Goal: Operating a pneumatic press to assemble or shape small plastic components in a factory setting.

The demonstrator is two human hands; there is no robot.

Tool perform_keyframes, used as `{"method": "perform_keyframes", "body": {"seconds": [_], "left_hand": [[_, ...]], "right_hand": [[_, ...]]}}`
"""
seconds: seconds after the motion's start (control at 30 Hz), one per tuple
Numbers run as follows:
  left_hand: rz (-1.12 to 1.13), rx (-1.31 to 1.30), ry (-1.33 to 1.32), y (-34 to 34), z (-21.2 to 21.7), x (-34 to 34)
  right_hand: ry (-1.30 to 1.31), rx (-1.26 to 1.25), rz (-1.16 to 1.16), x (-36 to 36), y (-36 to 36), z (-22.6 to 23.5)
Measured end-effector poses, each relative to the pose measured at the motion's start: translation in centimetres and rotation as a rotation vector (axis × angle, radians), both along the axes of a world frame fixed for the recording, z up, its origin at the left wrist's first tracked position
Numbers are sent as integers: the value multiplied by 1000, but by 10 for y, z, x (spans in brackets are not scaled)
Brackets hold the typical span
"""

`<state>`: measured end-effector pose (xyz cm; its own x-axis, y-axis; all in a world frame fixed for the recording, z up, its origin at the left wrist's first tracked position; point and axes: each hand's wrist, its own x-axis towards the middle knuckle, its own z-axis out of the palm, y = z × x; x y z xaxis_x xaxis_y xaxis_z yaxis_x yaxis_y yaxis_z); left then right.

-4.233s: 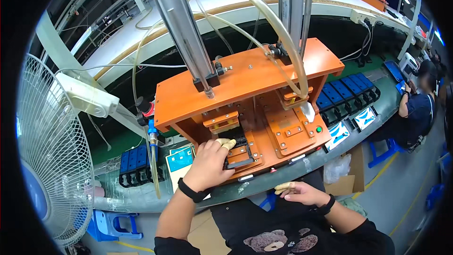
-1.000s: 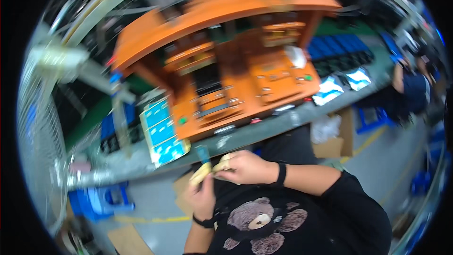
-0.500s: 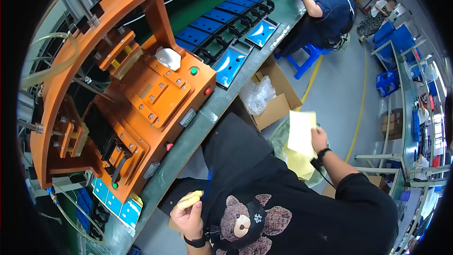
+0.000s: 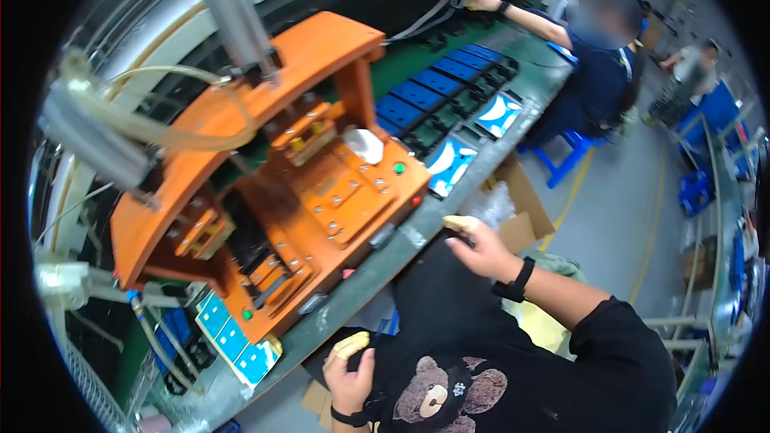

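My left hand (image 4: 350, 373) is raised low in the picture, before my black shirt. Yellow finger covers (image 4: 351, 345) sit on its fingertips, its thumb stands apart, and nothing shows in its grasp. My right hand (image 4: 484, 252) reaches over my lap near the bench's front edge, also with a yellow cover on a fingertip. Its thumb and finger are apart with no object between them. Nearest to it are a blue-faced panel (image 4: 453, 165) on the bench and the orange press machine (image 4: 345, 212). Yellow paper sheets (image 4: 545, 325) lie in a green-lined bin, partly behind my right forearm.
A row of blue panels in black frames (image 4: 437, 82) runs along the green bench (image 4: 417, 232). Flat blue sheets (image 4: 233, 341) lie beside the press. An open cardboard box (image 4: 525, 212) with clear plastic stands below the bench. A co-worker (image 4: 597, 80) sits on a blue stool (image 4: 565, 156).
My right hand has let go of the yellow sheet and moved left and up toward the bench. The view has turned, shifting the press rightward. The co-worker's arm now reaches across the bench.
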<state>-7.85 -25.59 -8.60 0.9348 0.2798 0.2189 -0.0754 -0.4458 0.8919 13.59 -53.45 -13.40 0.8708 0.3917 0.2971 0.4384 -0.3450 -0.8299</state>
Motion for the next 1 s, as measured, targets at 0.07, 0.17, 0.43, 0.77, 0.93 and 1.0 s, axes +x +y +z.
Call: {"method": "perform_keyframes", "body": {"seconds": [0.07, 0.17, 0.43, 0.77, 0.93, 1.0], "left_hand": [[-10, 43, -14, -1, 7, -1], [-82, 97, 7, 4, 19, 0], [-106, -361, 197, 51, 63, -37], [26, -127, 59, 155, 95, 47], [197, 453, 47, 175, 93, 123], [217, 476, 23, 183, 79, 155]], "right_hand": [[-290, -26, 253, 8, 70, 70], [-571, -95, 386, 6, 141, 127], [-844, -71, 632, 17, 221, 136], [-339, 263, 640, 38, 141, 214], [253, 499, 408, 39, 25, 169], [427, 743, 308, 24, 6, 152]]}}
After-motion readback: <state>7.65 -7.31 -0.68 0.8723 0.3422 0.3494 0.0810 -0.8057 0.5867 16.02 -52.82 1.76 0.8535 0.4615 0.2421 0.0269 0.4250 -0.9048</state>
